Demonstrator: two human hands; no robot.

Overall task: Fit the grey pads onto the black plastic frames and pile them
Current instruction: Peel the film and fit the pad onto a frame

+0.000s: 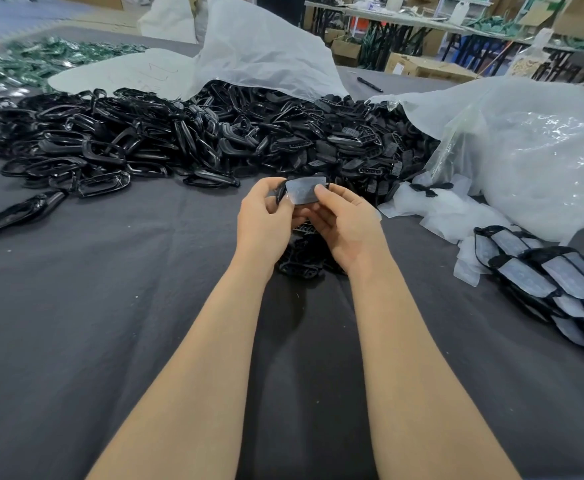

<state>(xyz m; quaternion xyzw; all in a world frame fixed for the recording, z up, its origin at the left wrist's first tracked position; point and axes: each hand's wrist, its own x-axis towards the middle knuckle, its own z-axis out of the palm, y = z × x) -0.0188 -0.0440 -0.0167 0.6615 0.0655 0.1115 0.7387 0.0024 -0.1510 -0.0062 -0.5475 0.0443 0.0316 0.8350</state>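
Axis check: grey pad [302, 190] lies left-right, left hand [262, 216] and right hand [346, 223] fingers pinching opposite ends onto the frame [279, 196]; I judge both equally near.

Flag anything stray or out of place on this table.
A lone black frame lies apart from the frame heap, off its near left corner. A pen lies loose behind the heap. Nothing looks damaged.

Clutter on a dark cloth [110, 323]
A pen [370, 84] lies far back between a white bag [259, 46] and a clear bag [539, 150]; green parts [41, 60] heap far left, boxes [422, 65] beyond.
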